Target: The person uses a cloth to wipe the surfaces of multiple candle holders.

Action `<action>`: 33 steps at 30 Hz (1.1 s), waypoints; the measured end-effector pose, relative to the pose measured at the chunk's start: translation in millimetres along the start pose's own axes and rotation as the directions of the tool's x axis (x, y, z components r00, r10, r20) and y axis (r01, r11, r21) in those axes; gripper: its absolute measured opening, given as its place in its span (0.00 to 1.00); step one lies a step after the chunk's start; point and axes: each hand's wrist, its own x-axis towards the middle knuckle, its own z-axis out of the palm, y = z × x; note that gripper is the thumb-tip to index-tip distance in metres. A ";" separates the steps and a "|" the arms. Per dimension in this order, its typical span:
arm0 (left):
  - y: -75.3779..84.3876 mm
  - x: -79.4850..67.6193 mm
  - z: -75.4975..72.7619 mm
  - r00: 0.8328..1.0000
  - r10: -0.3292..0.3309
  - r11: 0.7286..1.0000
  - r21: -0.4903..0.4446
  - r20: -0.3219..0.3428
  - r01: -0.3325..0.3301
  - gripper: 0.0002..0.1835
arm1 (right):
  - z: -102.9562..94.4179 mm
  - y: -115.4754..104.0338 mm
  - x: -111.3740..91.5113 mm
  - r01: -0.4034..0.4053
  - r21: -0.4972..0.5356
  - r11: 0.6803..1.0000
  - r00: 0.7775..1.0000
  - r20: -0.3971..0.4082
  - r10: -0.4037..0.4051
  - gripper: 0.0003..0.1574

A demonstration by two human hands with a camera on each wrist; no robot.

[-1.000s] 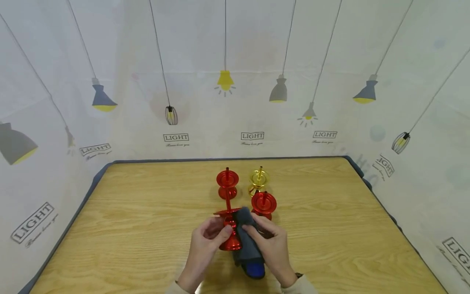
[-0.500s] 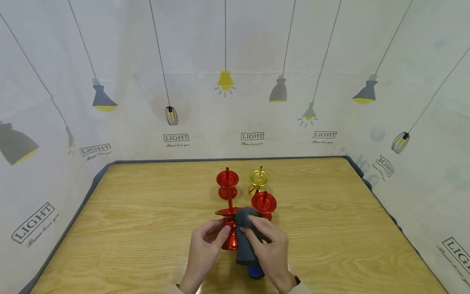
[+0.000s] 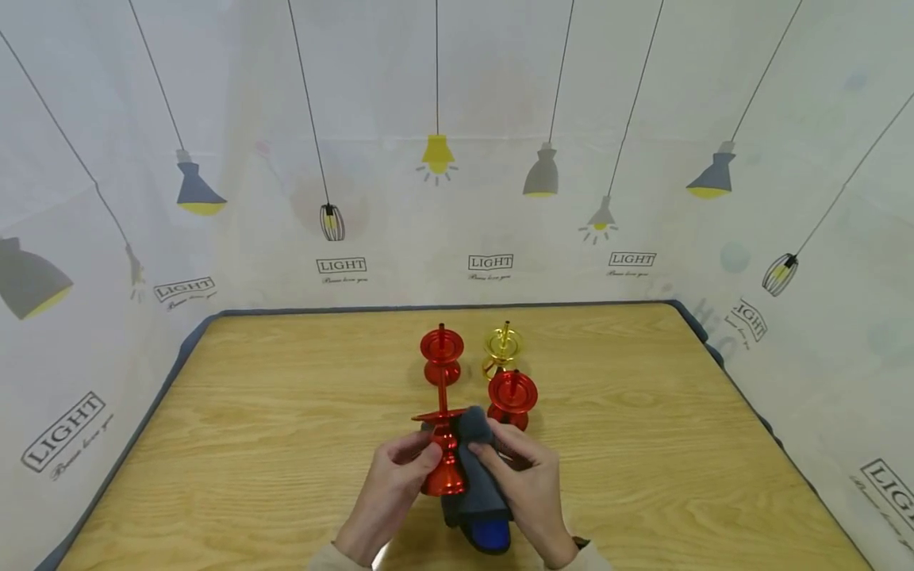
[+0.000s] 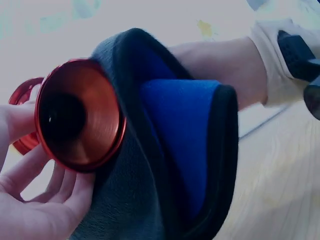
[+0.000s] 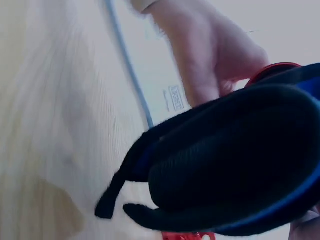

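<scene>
Between both hands is a shiny red candle holder (image 3: 446, 480) with a thin upright spike and a wide dish above a flared foot. My left hand (image 3: 385, 488) grips it at the waist, thumb in front. My right hand (image 3: 531, 480) pinches a dark grey-blue cloth (image 3: 484, 492) that lies against the holder's right side. In the left wrist view the hollow underside of the candle holder (image 4: 92, 127) faces the camera, and the cloth (image 4: 177, 135) wraps close along it, its bright blue reverse showing. The folded cloth (image 5: 235, 155) fills much of the right wrist view.
Behind the hands stand a red candle holder (image 3: 442, 346), a gold one (image 3: 503, 346) and another red one (image 3: 512, 392), near my right fingers. They are on a wooden table (image 3: 271, 420) bordered by white sheeting (image 3: 400, 230) printed with lamps.
The cloth shifts and turns along the holder, hiding more of the blue side and then baring it again. The held candle holder tilts a little, and both hands sit slightly lower than before.
</scene>
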 end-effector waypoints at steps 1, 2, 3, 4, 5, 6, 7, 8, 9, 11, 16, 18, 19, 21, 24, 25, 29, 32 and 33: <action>0.5 -0.1 -0.5 1.000 -0.010 1.000 -0.001 0.007 0.010 0.32 | -0.4 -0.7 0.3 -0.035 0.013 0.999 0.999 -0.002 0.035 0.22; 0.6 0.1 -0.4 1.000 -0.016 1.000 -0.001 0.000 0.016 0.33 | -0.6 -1.1 0.7 -0.059 0.024 0.998 0.998 -0.002 0.059 0.22; 0.6 0.3 0.2 1.000 -0.014 1.000 0.001 -0.018 0.014 0.32 | -0.8 -1.3 0.9 -0.072 0.032 0.997 0.997 -0.003 0.072 0.22; 0.4 0.4 1.1 0.999 -0.001 1.000 0.014 -0.044 0.002 0.31 | -0.9 -1.3 1.2 -0.077 0.034 0.996 0.997 -0.005 0.078 0.22; -0.1 0.6 2.6 0.997 0.020 0.999 0.043 -0.079 -0.017 0.29 | -0.6 -1.3 1.5 -0.071 0.032 0.997 0.997 -0.009 0.071 0.23; -0.6 0.7 4.6 0.992 0.049 0.996 0.080 -0.114 -0.040 0.26 | -0.4 -1.0 2.0 -0.062 0.029 0.998 0.998 -0.014 0.062 0.22; -1.2 0.8 6.9 0.986 0.083 0.990 0.123 -0.145 -0.066 0.23 | -0.3 -0.2 2.5 -0.046 0.018 0.999 0.999 -0.019 0.046 0.22; -1.6 0.6 9.0 0.979 0.117 0.982 0.166 -0.165 -0.089 0.21 | -0.2 0.8 2.9 -0.019 0.004 1.000 1.000 -0.023 0.019 0.22; -2.0 0.5 11.2 0.972 0.152 0.971 0.212 -0.178 -0.113 0.19 | -0.1 1.5 3.0 0.014 -0.013 1.000 1.000 -0.026 -0.015 0.21; -2.2 0.1 14.9 0.960 0.204 0.948 0.285 -0.194 -0.144 0.16 | 0.4 2.8 3.4 0.104 -0.064 0.993 0.994 -0.026 -0.105 0.21; -2.8 0.2 17.7 0.949 0.234 0.933 0.323 -0.210 -0.159 0.16 | 1.9 4.1 3.8 0.378 -0.219 0.900 0.925 0.036 -0.379 0.21; -2.7 0.3 16.5 0.949 0.224 0.935 0.324 -0.220 -0.146 0.17 | 1.9 4.0 3.8 0.430 -0.239 0.870 0.902 0.065 -0.428 0.21; -2.3 0.0 15.4 0.951 0.214 0.939 0.316 -0.223 -0.137 0.17 | 1.9 3.9 3.5 0.427 -0.234 0.874 0.904 0.073 -0.422 0.21; -1.5 -0.4 13.1 0.956 0.189 0.948 0.294 -0.224 -0.119 0.18 | 1.1 3.3 3.4 0.357 -0.195 0.914 0.934 0.078 -0.348 0.21; 0.4 -0.9 9.9 0.966 0.156 0.965 0.242 -0.205 -0.104 0.21 | -1.3 1.9 4.6 0.170 -0.115 0.979 0.984 0.071 -0.163 0.20; 0.9 -1.2 9.1 0.969 0.147 0.968 0.229 -0.196 -0.101 0.21 | -2.3 1.7 5.2 0.108 -0.087 0.990 0.992 0.069 -0.102 0.20; 1.6 -2.3 7.9 0.974 0.151 0.968 0.223 -0.168 -0.112 0.18 | -5.9 1.4 7.2 -0.033 -0.002 0.999 0.996 0.081 0.033 0.23; 0.7 -3.4 8.2 0.970 0.176 0.961 0.241 -0.168 -0.133 0.15 | -6.1 2.4 7.4 -0.046 0.029 0.999 0.995 0.090 0.043 0.24; 0.3 -3.6 8.4 0.967 0.182 0.960 0.244 -0.178 -0.136 0.15 | -5.6 3.1 7.2 -0.036 0.030 0.999 0.995 0.090 0.033 0.24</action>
